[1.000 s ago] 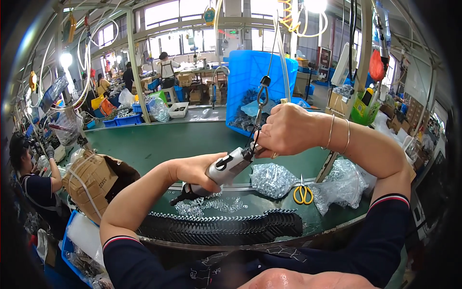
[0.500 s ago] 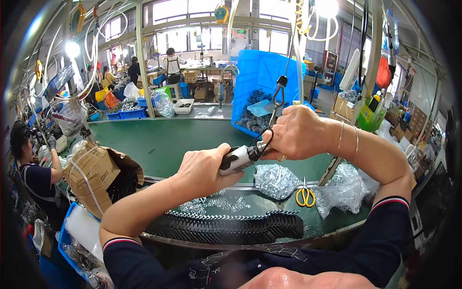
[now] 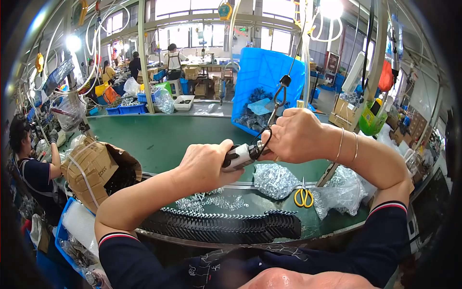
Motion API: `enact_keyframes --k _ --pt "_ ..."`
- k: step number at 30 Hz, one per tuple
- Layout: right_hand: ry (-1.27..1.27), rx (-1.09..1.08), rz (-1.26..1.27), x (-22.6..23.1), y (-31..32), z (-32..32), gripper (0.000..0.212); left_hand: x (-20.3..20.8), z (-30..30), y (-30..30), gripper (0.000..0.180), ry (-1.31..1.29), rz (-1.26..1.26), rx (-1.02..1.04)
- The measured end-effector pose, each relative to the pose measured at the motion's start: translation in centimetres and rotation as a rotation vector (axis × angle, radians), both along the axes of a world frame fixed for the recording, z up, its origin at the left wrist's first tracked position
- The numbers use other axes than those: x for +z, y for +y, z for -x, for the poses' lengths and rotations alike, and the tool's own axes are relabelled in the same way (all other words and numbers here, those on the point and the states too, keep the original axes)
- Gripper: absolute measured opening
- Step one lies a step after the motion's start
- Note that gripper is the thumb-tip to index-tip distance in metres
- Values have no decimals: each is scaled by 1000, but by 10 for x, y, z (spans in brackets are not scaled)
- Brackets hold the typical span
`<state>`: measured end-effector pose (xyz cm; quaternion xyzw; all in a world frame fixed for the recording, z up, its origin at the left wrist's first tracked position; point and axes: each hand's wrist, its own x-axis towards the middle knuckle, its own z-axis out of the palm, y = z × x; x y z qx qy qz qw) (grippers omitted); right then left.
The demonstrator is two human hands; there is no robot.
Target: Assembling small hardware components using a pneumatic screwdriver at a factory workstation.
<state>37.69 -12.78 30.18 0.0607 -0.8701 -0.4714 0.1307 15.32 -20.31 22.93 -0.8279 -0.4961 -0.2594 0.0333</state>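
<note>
My left hand (image 3: 204, 166) is wrapped round the silver-and-black body of a power screwdriver (image 3: 240, 158), held tilted above the bench. At its upper end my right hand (image 3: 297, 136) is closed round the fitting, with a black cord loop beside the fingers. What the right fingertips pinch is partly hidden. A metal hook (image 3: 280, 95) on a hanging cable joins this end of the tool. Below my hands lies a long row of black parts (image 3: 226, 228) with bright screws or bolts along their far edge. Loose small clear or silvery pieces (image 3: 211, 202) are scattered just behind the row.
A bag of shiny small parts (image 3: 275, 181), yellow-handled scissors (image 3: 303, 197) and another clear bag (image 3: 344, 192) lie on the right. A cardboard box (image 3: 91, 168) stands left. A blue bin (image 3: 243, 86) rests on the green belt (image 3: 139, 137). A co-worker (image 3: 36, 168) works at far left.
Both hands keep their grip on the screwdriver and have barely moved. The whole view has shifted slightly; the co-worker's arm at the left has risen a little.
</note>
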Motion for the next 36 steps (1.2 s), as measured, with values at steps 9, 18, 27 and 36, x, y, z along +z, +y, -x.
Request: enact_keyframes --k 9,18,27,36 --pt "-85 -134 235 12 18 7 37 -21 3 20 62 -168 86 2" --pt "8 45 182 22 31 -4 26 -41 12 38 78 -233 75 104" --pt "79 -84 616 52 36 -20 52 -69 -5 68 75 -461 32 124" --pt "223 -121 625 46 39 -37 50 -85 -25 78 72 -520 28 103"
